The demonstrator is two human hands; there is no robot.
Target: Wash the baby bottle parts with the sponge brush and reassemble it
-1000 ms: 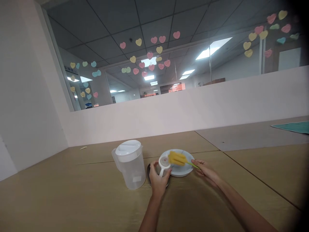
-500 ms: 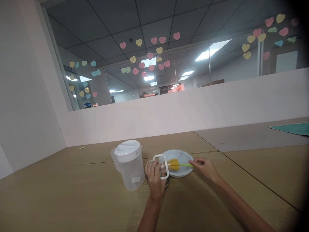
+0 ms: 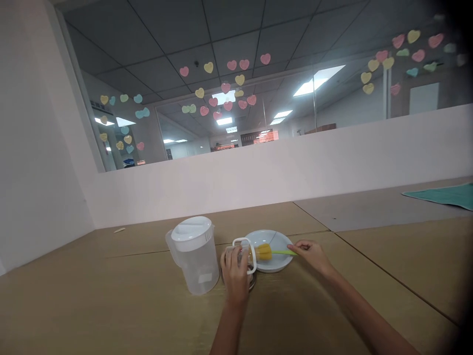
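My left hand (image 3: 235, 276) is wrapped over a clear bottle with a white loop handle (image 3: 254, 256), which lies tipped toward the right. In my right hand (image 3: 313, 256) the fingers pinch the thin green stem of a bottle brush (image 3: 264, 252). Its yellow sponge head is at the bottle's mouth; how far it reaches inside is hard to make out. Below both is a white bowl (image 3: 283, 264). Under my left hand shows part of a dark round rim (image 3: 253, 282), mostly hidden.
Just left of my left hand stands a translucent lidded pitcher (image 3: 197, 261). A teal cloth (image 3: 443, 195) lies at the far right of the table (image 3: 111, 305). Near the back wall, at left, is a small pale scrap (image 3: 119, 230). A window wall bounds the table behind.
The whole view has shifted slightly, so things sit a little further left. Both hands keep their holds, and the brush head stays by the bottle's mouth with little visible movement.
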